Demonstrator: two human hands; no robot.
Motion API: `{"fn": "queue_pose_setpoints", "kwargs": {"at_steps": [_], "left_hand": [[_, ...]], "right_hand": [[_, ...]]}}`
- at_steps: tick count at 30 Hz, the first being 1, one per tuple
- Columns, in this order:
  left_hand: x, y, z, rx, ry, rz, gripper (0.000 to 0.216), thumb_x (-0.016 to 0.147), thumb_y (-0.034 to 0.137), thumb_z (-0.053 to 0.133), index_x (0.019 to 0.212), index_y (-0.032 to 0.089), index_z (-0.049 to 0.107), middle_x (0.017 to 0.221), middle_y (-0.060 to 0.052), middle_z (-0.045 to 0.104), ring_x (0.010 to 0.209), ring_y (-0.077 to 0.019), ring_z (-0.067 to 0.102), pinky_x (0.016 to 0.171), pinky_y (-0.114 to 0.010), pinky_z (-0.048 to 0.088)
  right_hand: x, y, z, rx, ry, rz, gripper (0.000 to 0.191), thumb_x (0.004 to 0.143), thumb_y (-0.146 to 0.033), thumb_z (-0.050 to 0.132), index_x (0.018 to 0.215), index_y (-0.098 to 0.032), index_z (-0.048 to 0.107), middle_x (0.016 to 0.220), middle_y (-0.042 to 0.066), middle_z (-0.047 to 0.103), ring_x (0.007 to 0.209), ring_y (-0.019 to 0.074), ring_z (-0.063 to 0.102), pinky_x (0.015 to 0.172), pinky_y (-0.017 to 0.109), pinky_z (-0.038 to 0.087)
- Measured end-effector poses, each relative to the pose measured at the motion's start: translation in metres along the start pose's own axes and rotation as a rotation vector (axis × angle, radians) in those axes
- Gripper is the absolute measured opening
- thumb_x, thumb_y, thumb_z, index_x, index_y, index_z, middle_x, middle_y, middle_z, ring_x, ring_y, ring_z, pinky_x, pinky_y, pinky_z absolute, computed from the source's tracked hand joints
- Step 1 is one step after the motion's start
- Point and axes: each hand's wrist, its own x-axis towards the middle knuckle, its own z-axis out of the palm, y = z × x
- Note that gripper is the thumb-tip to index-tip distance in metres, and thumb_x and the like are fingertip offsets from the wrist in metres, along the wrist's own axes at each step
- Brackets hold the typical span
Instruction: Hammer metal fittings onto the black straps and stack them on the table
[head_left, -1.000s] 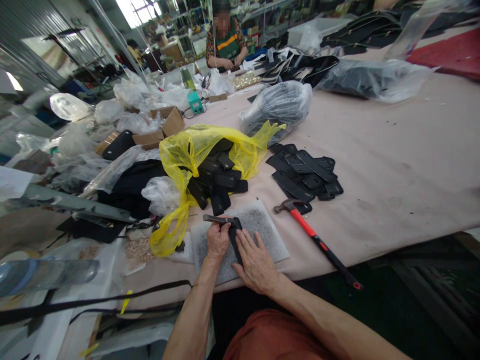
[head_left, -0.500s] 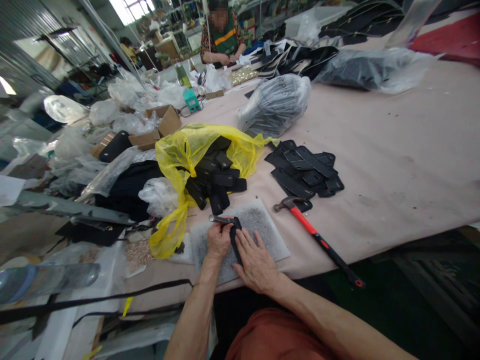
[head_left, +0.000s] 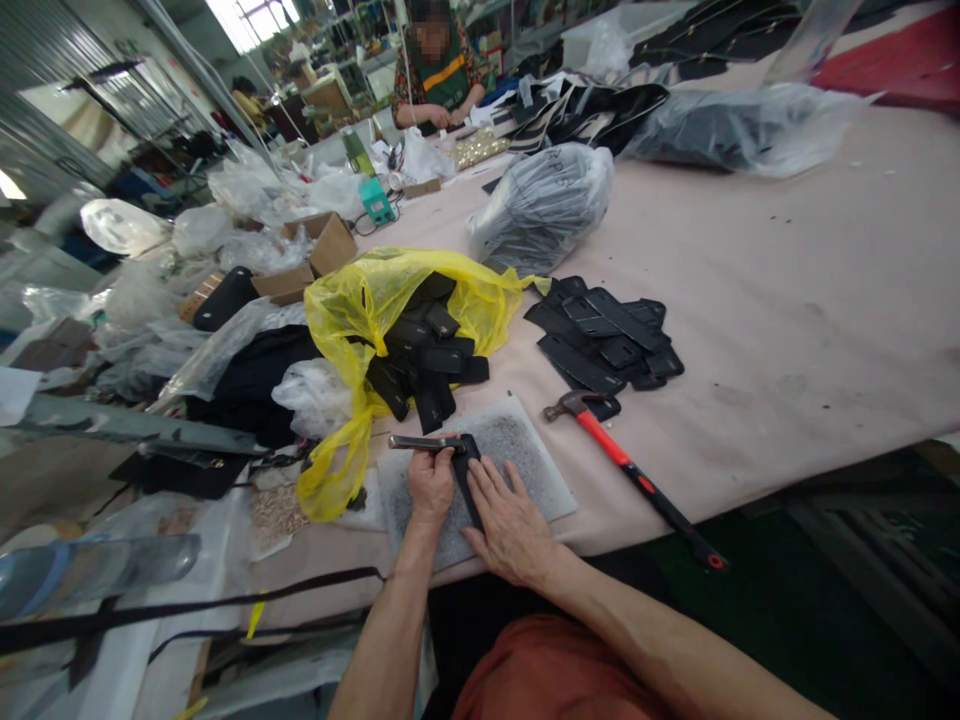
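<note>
My left hand [head_left: 431, 487] is closed around a shiny metal punch [head_left: 416, 442], which lies nearly level with one end at the top of a narrow black strip [head_left: 468, 485]. Fingers outstretched, my right hand [head_left: 514, 522] lies flat over the strip's right side and hides part of it. Beneath both hands is a white board [head_left: 544, 470] covered in dark marks. A claw hammer [head_left: 616, 453] with a red and black handle rests to the right, its head touching a black piece.
Beyond the board, a yellow plastic bag [head_left: 337, 310] spills black pieces [head_left: 442, 360]. A pile of black pieces [head_left: 611, 335] lies right of it, with a filled clear bag [head_left: 547, 205] behind. Another person [head_left: 439, 75] works at the far end. Plastic bags and cartons crowd the left.
The punch has swung over, and its free end now reaches farther left. My left hand has shifted slightly; my right hand stays flat on the strip.
</note>
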Motion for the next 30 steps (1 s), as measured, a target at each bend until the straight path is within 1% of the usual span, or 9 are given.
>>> {"fn": "queue_pose_setpoints", "kwargs": {"at_steps": [4, 7, 14, 20, 23, 25, 27, 30], "left_hand": [[0.000, 0.003, -0.001, -0.001, -0.006, 0.007, 0.020, 0.087, 0.027, 0.057, 0.097, 0.017, 0.071, 0.097, -0.007, 0.074, 0.092, -0.0209, 0.069, 0.087, -0.035, 0.055], [0.001, 0.002, -0.002, 0.001, -0.016, 0.025, 0.019, 0.088, 0.028, 0.057, 0.096, 0.017, 0.071, 0.097, -0.007, 0.074, 0.092, -0.0207, 0.069, 0.089, -0.036, 0.054], [0.001, -0.002, 0.000, 0.108, -0.058, 0.138, 0.018, 0.089, 0.026, 0.054, 0.097, 0.020, 0.070, 0.099, -0.007, 0.073, 0.095, -0.0210, 0.068, 0.091, -0.036, 0.053], [0.006, -0.001, 0.006, 0.184, -0.135, 0.219, 0.016, 0.088, 0.022, 0.053, 0.097, 0.022, 0.067, 0.098, -0.007, 0.073, 0.097, -0.0212, 0.068, 0.092, -0.035, 0.053], [0.007, -0.003, 0.009, 0.194, -0.121, 0.246, 0.015, 0.087, 0.021, 0.053, 0.095, 0.021, 0.066, 0.097, -0.006, 0.073, 0.096, -0.0211, 0.068, 0.090, -0.034, 0.053], [0.006, -0.005, 0.010, 0.192, -0.112, 0.255, 0.016, 0.088, 0.020, 0.052, 0.096, 0.021, 0.066, 0.097, -0.006, 0.073, 0.095, -0.0207, 0.068, 0.090, -0.034, 0.053], [0.006, -0.005, 0.010, 0.188, -0.113, 0.262, 0.016, 0.088, 0.020, 0.052, 0.096, 0.021, 0.065, 0.097, -0.006, 0.073, 0.094, -0.0203, 0.069, 0.089, -0.033, 0.053], [0.007, -0.004, 0.009, 0.172, -0.130, 0.268, 0.017, 0.088, 0.020, 0.052, 0.097, 0.021, 0.066, 0.095, -0.006, 0.073, 0.093, -0.0205, 0.069, 0.087, -0.033, 0.054]], "right_hand": [[-0.001, 0.001, 0.000, 0.011, -0.002, 0.002, 0.074, 0.093, -0.050, 0.046, 0.149, -0.003, 0.033, 0.155, 0.020, 0.033, 0.146, 0.0356, 0.021, 0.119, 0.055, 0.011], [-0.001, 0.001, 0.000, 0.017, 0.000, 0.006, 0.075, 0.093, -0.050, 0.047, 0.149, -0.002, 0.032, 0.155, 0.020, 0.032, 0.146, 0.0357, 0.020, 0.119, 0.055, 0.010], [0.000, 0.002, 0.002, 0.027, 0.000, 0.002, 0.074, 0.092, -0.050, 0.048, 0.148, -0.003, 0.034, 0.155, 0.020, 0.032, 0.146, 0.0358, 0.021, 0.119, 0.055, 0.010], [0.000, 0.001, 0.003, 0.021, 0.001, -0.005, 0.076, 0.092, -0.049, 0.050, 0.149, -0.002, 0.033, 0.155, 0.021, 0.033, 0.146, 0.0358, 0.021, 0.119, 0.056, 0.011], [0.000, 0.000, -0.001, 0.044, 0.000, -0.007, 0.074, 0.092, -0.047, 0.050, 0.148, -0.001, 0.034, 0.154, 0.022, 0.034, 0.146, 0.0357, 0.020, 0.119, 0.057, 0.012], [0.000, 0.002, -0.007, 0.109, -0.006, -0.008, 0.068, 0.092, -0.044, 0.052, 0.147, -0.006, 0.039, 0.153, 0.019, 0.037, 0.145, 0.0348, 0.023, 0.118, 0.057, 0.016], [-0.001, 0.010, -0.016, 0.205, 0.008, 0.002, 0.055, 0.093, -0.039, 0.051, 0.141, -0.012, 0.048, 0.149, 0.016, 0.043, 0.141, 0.0316, 0.032, 0.116, 0.055, 0.024], [-0.004, 0.031, -0.030, 0.292, 0.105, 0.069, 0.040, 0.094, -0.030, 0.047, 0.129, -0.014, 0.057, 0.141, 0.015, 0.051, 0.131, 0.0279, 0.045, 0.109, 0.049, 0.038]]}}
